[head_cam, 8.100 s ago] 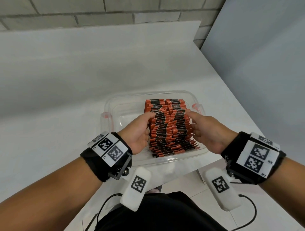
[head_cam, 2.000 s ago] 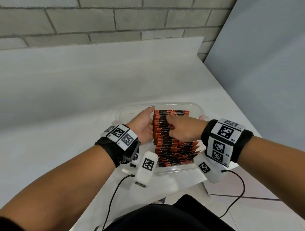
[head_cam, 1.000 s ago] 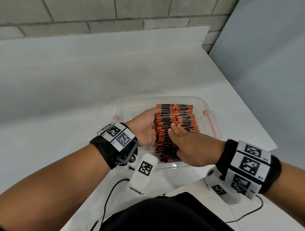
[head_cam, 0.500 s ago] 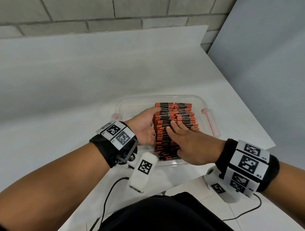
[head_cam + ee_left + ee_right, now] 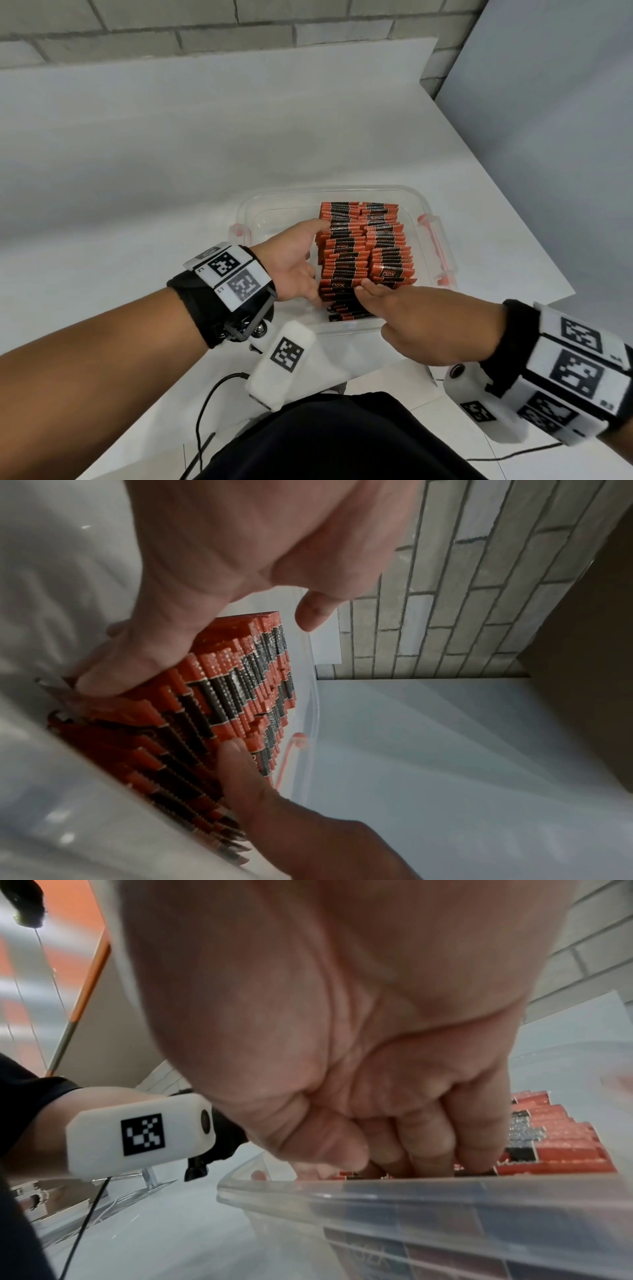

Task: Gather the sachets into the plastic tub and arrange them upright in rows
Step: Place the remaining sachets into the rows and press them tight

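A clear plastic tub [image 5: 342, 188] with red handles [image 5: 435, 240] sits on the white table. Orange-and-black sachets [image 5: 363, 236] stand on edge inside it, in two rows running away from me, the nearest ones leaning. My left hand [image 5: 308, 260] presses straight fingers [image 5: 143, 653] flat against the left side of the sachets [image 5: 240, 685], thumb lifted clear. My right hand [image 5: 366, 291] is at the near end. Its fingers [image 5: 428, 1145] curl down over the top edges of the nearest sachets [image 5: 555, 1134], just behind the tub's front wall [image 5: 445, 1204].
The tub's left half [image 5: 274, 222] holds no sachets. The white table [image 5: 171, 171] stretches left and back to a brick wall; its front edge lies just below the tub and its right corner [image 5: 572, 291] near a grey panel. Cables [image 5: 205, 404] hang below my wrists.
My right hand has slid back from the middle of the rows to the near end and curled its fingers over the nearest sachets. My left hand stays against the left side.
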Demonstrator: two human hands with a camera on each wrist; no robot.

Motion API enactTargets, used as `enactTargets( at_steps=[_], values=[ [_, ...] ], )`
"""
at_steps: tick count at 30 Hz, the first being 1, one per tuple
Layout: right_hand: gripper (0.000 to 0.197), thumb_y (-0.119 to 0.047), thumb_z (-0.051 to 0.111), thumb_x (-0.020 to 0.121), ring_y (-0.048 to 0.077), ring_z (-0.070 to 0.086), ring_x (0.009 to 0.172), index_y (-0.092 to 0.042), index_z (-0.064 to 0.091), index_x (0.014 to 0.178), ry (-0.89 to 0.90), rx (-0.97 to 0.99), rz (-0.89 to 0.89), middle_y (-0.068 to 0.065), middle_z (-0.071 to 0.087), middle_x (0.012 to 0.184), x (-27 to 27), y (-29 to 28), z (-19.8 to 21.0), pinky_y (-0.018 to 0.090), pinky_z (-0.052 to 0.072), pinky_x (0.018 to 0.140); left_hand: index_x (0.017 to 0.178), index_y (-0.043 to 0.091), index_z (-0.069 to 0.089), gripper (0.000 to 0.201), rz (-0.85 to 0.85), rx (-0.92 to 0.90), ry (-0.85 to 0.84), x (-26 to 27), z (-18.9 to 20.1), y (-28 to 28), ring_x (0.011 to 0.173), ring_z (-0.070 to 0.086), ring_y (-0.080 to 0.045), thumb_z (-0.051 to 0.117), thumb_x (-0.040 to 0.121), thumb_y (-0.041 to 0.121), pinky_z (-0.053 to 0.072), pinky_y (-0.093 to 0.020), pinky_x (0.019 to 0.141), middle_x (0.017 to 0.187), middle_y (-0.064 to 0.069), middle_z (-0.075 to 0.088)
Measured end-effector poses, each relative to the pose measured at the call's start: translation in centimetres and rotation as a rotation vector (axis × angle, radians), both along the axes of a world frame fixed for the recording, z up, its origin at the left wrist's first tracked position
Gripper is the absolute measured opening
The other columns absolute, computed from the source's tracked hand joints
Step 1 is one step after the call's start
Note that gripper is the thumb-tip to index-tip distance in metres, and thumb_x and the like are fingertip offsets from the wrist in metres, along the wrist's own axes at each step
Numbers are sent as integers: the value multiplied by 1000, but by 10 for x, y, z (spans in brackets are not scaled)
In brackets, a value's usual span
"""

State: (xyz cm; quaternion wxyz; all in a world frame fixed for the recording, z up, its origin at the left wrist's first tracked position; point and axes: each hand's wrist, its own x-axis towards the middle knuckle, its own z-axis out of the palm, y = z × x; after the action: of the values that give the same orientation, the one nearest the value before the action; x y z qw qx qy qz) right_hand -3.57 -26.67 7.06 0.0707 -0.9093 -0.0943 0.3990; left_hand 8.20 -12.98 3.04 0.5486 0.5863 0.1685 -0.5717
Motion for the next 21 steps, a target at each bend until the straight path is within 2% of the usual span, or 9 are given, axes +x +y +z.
enactTargets(
  at_steps=[2,4,5,10,14,16,18,19,21],
  values=[
    [58,-17,27,102,13,8,147,-11,-1,153,-4,-2,-6,4,-4,161,-3,-2,-2,20,8,114,149,9,15,72,18,5,3,-3,-4,1,87,59,-40,49,94,42,45,-46,64,115,-26,50],
    [58,-17,26,102,13,3,147,-11,-2,153,-7,-16,0,4,-5,161,-8,-2,-4,22,6,116,151,9,10,77,35,-7,34,-7,-5,2,100,57,-43,49,95,44,43,-49,71,138,-30,41],
    [59,-17,26,102,14,2,148,-11,-2,152,-8,-29,11,5,-5,161,-10,-1,-6,24,5,117,151,9,12,75,39,-15,39,-8,-5,2,104,56,-43,48,95,44,43,-49,70,140,-30,39],
    [58,-20,25,102,17,1,148,-11,-2,152,-39,-99,66,5,-4,161,-11,1,-10,34,5,121,122,16,33,40,43,-13,36,-11,-2,-1,88,60,-37,48,95,42,44,-43,61,110,-25,54],
    [57,-20,26,100,17,7,148,-11,6,153,-87,-94,45,5,4,161,-13,3,-7,36,9,121,149,11,16,76,105,-13,55,-10,-7,1,102,59,-38,53,92,45,46,-43,71,138,-26,43],
    [53,-18,29,98,20,23,144,-8,21,150,-133,-63,10,7,21,157,-15,5,-6,35,20,118,150,10,14,79,133,-30,64,-11,-7,2,104,59,-39,55,91,43,47,-44,71,141,-26,40],
    [42,-16,33,95,22,48,123,-9,43,135,-182,-2,-10,6,48,140,-17,7,-6,34,39,104,135,9,34,56,125,-49,58,-14,-3,1,99,60,-37,53,93,41,47,-44,69,131,-25,48],
    [36,-15,35,94,21,55,109,-10,49,127,-190,25,-19,4,55,129,-18,8,-7,33,44,95,113,9,44,37,106,-57,57,-15,0,0,95,60,-36,51,94,39,47,-43,68,123,-23,51],
    [32,-14,37,93,21,58,96,-10,53,120,-201,61,-36,3,59,118,-17,9,-9,34,48,86,87,10,46,28,88,-52,41,-19,1,-2,87,61,-33,48,96,36,46,-41,65,110,-20,56]
  ],
)
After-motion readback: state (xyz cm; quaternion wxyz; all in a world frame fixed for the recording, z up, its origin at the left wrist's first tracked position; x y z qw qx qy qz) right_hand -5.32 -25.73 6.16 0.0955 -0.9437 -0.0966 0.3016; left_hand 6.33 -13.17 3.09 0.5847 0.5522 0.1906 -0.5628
